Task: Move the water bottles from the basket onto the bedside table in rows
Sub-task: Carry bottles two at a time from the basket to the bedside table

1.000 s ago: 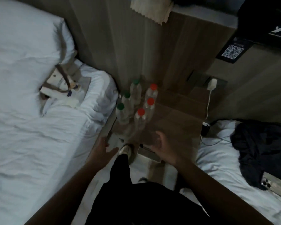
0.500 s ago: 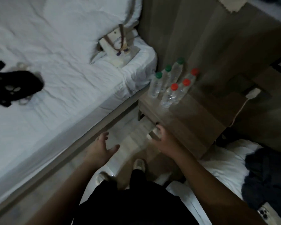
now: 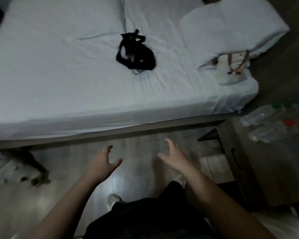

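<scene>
Now we see the big white bed (image 3: 76, 75) filling most of the view, with the floor (image 3: 136, 140) running along its near side. The table (image 3: 274, 169) stands at the right, just beside the bed's corner. A pillow (image 3: 231, 23) lies at the far right of the bed, and a pale bag (image 3: 231, 69) with brown straps sits near it. A black thing (image 3: 136, 54) lies in the middle of the bed; it may be the basket, but it is too blurry to tell.

The water bottles (image 3: 266, 123) already stand on the table in two rows, one row with green caps and one with red caps.

Our left hand (image 3: 102, 163) and right hand (image 3: 174, 156) hang over the floor with fingers spread wide, and both hold nothing.

We think a bottle like these is light and see-through, with thin sides that squash if we squeeze hard. It could be slippery too. We would take it around the middle, or just under the cap, and set it down straight so it does not tip its neighbours.
</scene>
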Action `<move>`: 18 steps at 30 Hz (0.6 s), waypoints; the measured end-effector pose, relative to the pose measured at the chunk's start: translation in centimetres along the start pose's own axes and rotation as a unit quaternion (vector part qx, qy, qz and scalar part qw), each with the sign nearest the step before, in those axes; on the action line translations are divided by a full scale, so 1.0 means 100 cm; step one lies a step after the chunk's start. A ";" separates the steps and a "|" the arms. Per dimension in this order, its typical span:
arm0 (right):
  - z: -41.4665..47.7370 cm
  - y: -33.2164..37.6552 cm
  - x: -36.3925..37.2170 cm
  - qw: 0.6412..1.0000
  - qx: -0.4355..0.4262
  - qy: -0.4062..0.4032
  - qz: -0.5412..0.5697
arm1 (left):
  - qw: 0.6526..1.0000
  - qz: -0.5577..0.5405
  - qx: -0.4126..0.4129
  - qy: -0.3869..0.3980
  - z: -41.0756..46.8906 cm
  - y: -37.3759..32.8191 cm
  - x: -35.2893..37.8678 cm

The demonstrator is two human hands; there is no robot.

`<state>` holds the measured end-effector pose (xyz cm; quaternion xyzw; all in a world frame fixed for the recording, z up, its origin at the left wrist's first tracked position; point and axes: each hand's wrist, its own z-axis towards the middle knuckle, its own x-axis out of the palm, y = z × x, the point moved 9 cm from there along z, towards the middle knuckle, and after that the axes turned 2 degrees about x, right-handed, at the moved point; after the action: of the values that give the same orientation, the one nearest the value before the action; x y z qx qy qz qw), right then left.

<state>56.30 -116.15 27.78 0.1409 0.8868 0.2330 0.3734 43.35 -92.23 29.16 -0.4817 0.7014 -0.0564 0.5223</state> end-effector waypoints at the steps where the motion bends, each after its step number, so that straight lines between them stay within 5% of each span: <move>1: -0.005 0.021 0.028 1.000 -0.008 0.018 -0.004 | 1.000 -0.008 -0.013 -0.015 -0.011 0.027 -0.018; 9: -0.025 0.186 0.170 0.982 -0.140 0.090 -0.087 | 0.980 -0.086 -0.139 -0.113 -0.103 0.209 -0.117; 18: -0.017 0.286 0.262 0.949 -0.195 0.145 -0.199 | 0.951 -0.129 -0.195 -0.204 -0.128 0.303 -0.177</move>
<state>39.32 -81.19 28.03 -0.1490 0.8787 0.3403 0.2998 14.43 -68.61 29.19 -0.6621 0.5090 0.1141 0.5380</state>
